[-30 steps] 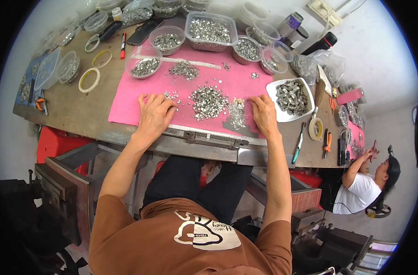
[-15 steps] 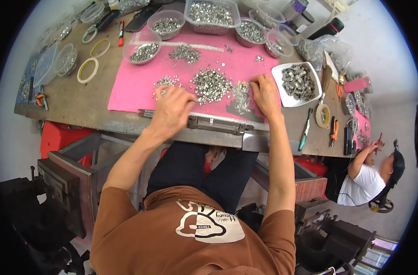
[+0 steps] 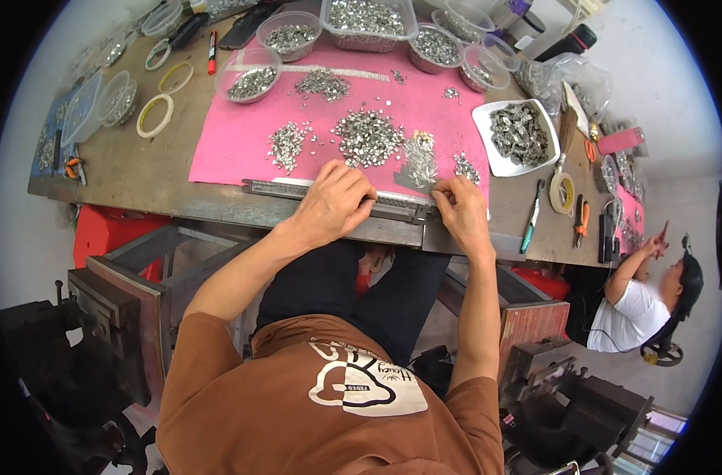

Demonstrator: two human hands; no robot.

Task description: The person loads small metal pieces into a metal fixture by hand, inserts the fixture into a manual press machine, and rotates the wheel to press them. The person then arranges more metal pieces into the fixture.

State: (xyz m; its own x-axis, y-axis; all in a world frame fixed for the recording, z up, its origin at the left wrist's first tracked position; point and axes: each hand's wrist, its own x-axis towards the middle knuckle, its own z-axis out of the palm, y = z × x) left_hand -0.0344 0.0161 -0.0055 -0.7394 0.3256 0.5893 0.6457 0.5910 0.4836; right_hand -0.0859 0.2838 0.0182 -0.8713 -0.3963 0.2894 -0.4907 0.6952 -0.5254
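Note:
A long metal strip fixture (image 3: 281, 188) runs along the near edge of the bench. Over its middle is my left hand (image 3: 335, 202), thumb and fingertips pinched together; anything between them is too small to make out. At the right end of the strip my right hand (image 3: 464, 212) is also pinched, its fingertips low by the metal. Between and beyond the hands lies a heap of small silver metal pieces (image 3: 369, 138). To its right, thin silver pins (image 3: 421, 162) rest on a grey plate, and a smaller pile (image 3: 466, 168) sits just beyond my right hand.
A pink mat (image 3: 226, 150) bears another loose pile (image 3: 285, 148). Plastic tubs (image 3: 289, 38) of metal bits line the back. At right are a white square dish (image 3: 487, 158) of metal parts, a toothbrush (image 3: 533, 218), tape (image 3: 561, 194) and pliers (image 3: 582, 222). Another person (image 3: 630, 313) sits far right.
Both hands have come nearer, from over the piles to the metal strip. The left hand also moved right, uncovering the left pile; the small pile beyond the right hand now shows.

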